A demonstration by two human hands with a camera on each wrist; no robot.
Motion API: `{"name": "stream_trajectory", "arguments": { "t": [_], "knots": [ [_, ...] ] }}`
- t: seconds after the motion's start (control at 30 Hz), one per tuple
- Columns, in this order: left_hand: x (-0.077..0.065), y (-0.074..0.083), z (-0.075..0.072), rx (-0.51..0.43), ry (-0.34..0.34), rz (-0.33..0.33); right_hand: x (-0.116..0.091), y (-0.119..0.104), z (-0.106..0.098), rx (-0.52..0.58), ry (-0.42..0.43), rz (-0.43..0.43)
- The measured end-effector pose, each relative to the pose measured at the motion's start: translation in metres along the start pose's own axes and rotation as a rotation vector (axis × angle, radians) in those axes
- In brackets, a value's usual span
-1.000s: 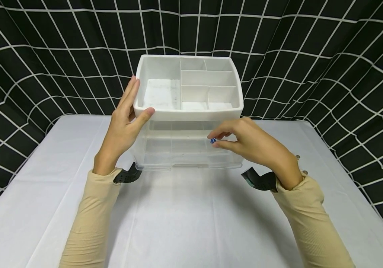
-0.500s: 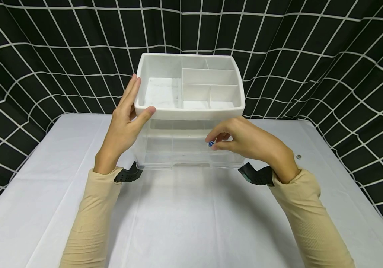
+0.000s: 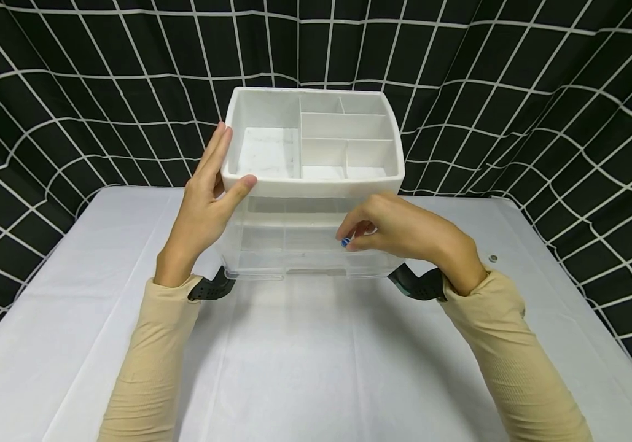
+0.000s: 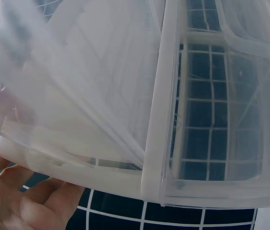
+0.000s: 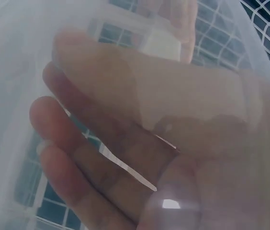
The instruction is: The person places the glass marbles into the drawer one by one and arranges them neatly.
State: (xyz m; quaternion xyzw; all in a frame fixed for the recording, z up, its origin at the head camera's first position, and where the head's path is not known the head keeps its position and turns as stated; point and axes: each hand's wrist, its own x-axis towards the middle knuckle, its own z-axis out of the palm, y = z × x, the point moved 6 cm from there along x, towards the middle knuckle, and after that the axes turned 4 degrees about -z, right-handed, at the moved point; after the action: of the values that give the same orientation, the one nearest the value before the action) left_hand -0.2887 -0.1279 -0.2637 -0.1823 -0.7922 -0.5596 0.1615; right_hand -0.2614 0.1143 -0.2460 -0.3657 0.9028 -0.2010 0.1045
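A white organizer (image 3: 271, 187) with a divided top tray stands at the table's far side, its clear drawer (image 3: 260, 264) pulled out at the front. My left hand (image 3: 196, 202) rests on the organizer's left side, fingers straight and the thumb on the front rim. Between thumb and fingertips my right hand (image 3: 398, 227) pinches a small round blue-and-white piece (image 3: 346, 242) over the drawer. In the left wrist view the left hand (image 4: 29, 201) touches the organizer's edge. Clear plastic lies before the right hand (image 5: 125, 120) in the right wrist view; the blue piece cannot be made out there.
A small round greyish disc (image 3: 493, 258) lies on the white-covered table (image 3: 293, 368), right of the organizer. Behind the table hangs a black curtain (image 3: 459, 55) with white grid lines. A black strap (image 3: 417, 282) sits at the right wrist.
My right hand has moved slightly left and downward with the blue-and-white piece, lower over the drawer. The left hand stays in place on the organizer.
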Motion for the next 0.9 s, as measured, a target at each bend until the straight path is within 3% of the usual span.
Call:
{"name": "stream_trajectory", "arguments": {
  "t": [0.67, 0.9],
  "knots": [
    [-0.0005, 0.0005, 0.0002, -0.003, 0.001, 0.013, 0.0006, 0.0021, 0.0012, -0.001, -0.003, 0.002],
    [-0.0013, 0.0002, -0.0003, -0.009, 0.003, 0.010, -0.0037, 0.0001, -0.0032, -0.009, 0.050, -0.022]
  ]
}}
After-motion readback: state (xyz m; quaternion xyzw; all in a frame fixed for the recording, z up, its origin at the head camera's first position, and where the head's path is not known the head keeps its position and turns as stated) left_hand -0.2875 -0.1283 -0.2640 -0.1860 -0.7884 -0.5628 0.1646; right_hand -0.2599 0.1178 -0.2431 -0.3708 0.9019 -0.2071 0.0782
